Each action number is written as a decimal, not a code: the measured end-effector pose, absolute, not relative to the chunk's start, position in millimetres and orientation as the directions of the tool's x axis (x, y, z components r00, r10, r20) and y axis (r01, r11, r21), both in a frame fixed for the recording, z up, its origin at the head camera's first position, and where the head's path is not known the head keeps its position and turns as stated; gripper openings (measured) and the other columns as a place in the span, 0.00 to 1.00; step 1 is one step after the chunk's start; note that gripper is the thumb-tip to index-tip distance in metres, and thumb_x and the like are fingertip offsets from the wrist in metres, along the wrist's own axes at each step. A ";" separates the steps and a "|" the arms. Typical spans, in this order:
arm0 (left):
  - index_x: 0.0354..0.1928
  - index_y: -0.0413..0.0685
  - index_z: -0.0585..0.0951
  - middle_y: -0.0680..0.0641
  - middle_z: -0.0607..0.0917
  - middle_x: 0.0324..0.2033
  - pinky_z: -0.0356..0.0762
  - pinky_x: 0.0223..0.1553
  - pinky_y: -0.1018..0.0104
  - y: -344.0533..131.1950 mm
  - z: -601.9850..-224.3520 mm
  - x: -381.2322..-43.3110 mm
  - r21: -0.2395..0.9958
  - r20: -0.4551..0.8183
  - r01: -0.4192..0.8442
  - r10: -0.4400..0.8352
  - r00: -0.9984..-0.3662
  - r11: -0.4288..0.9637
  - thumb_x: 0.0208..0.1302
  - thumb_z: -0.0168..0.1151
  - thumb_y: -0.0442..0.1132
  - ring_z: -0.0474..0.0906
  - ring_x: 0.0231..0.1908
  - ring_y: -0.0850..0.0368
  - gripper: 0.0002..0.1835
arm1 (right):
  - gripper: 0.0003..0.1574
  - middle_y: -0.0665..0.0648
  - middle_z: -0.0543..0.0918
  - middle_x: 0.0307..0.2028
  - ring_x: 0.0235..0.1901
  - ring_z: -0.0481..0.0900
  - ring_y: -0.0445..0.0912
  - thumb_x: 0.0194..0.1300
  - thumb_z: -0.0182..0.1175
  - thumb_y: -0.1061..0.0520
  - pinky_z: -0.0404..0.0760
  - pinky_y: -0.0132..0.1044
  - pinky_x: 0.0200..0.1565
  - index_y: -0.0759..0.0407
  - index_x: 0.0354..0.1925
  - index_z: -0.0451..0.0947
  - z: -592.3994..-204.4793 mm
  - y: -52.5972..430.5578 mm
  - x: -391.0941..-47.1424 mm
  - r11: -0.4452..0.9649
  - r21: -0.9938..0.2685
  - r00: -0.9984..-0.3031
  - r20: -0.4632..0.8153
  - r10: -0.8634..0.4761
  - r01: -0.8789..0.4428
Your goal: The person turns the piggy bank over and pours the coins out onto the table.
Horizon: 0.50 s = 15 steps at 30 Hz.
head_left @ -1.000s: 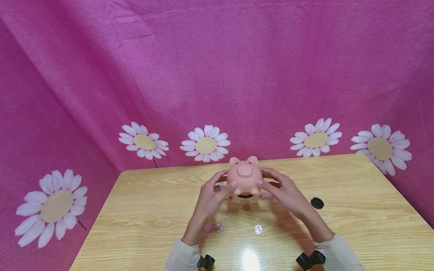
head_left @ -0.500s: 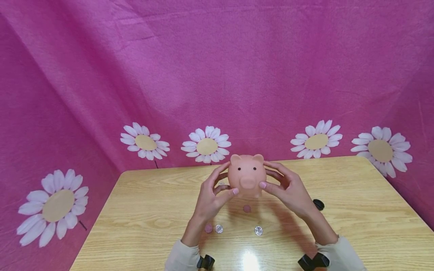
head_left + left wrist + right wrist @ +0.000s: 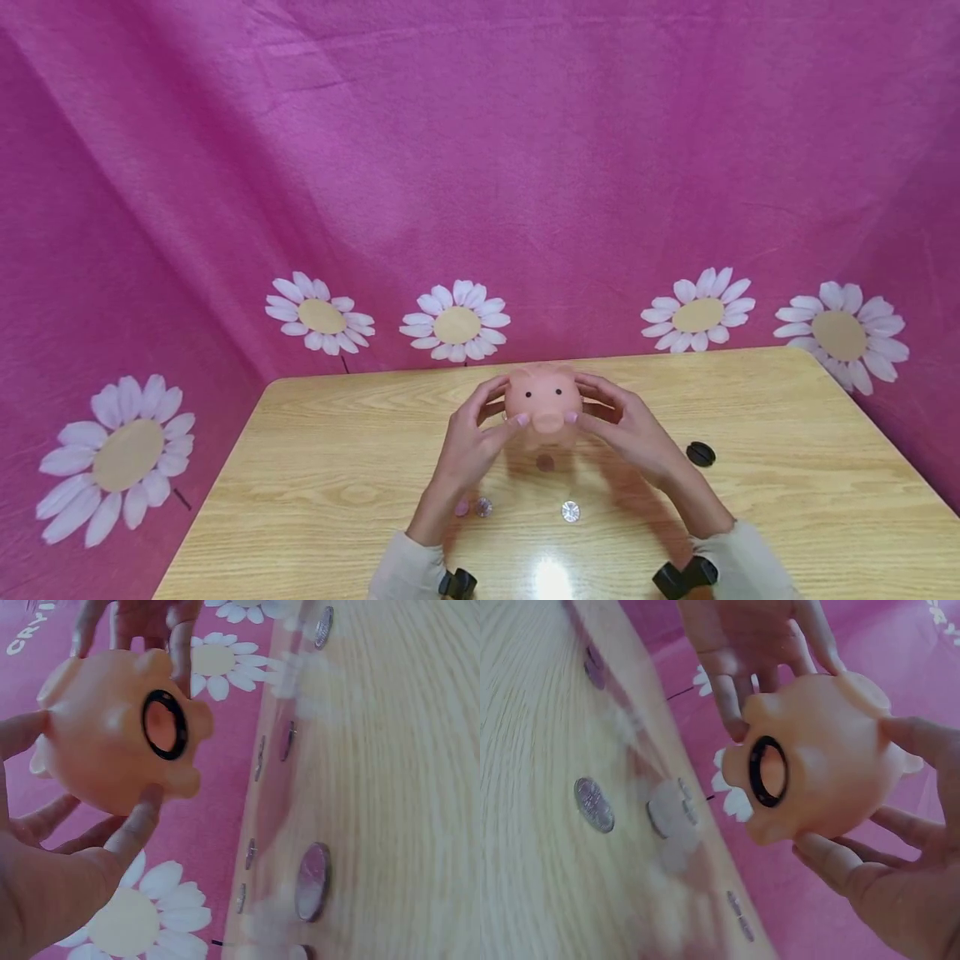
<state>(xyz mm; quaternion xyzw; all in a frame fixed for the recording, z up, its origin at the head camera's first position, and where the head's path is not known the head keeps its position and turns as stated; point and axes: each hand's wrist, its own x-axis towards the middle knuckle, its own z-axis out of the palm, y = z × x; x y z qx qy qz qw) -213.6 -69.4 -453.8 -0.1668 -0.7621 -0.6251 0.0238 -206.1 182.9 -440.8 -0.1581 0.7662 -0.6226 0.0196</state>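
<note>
A pink piggy bank (image 3: 542, 402) is held up over the wooden table between both hands, its face toward me. My left hand (image 3: 468, 437) grips one side, thumb by the snout, and my right hand (image 3: 633, 429) grips the other side the same way. In both wrist views the bank's underside shows a round hole with a black rim (image 3: 165, 724). The fingers of both hands curl round its body. Beneath the bank lies a copper-coloured coin (image 3: 545, 462). Nearer to me is a silver coin (image 3: 571, 511).
A black oval plug (image 3: 701, 453) lies on the table (image 3: 337, 467), right of my right hand. Two more coins, one pinkish (image 3: 461, 507) and one silver, lie beside my left wrist. Behind the table hangs a magenta cloth (image 3: 525, 167) with white daisies.
The bank has rocked from snout up, with its underside hole showing in the head view, to snout lower and face forward. It rose a little, then came down; both hands moved with it.
</note>
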 end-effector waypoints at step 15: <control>0.74 0.39 0.73 0.41 0.71 0.78 0.80 0.71 0.59 -74.9 -435.7 -211.1 0.827 0.562 0.541 0.267 -0.783 -0.152 0.60 0.76 0.26 0.70 0.77 0.57 0.39 | 0.49 0.45 0.72 0.77 0.75 0.72 0.36 0.60 0.70 0.80 0.78 0.32 0.71 0.70 0.76 0.66 -432.9 184.8 -204.2 -0.095 -0.843 -0.793 0.532 -0.295 -0.530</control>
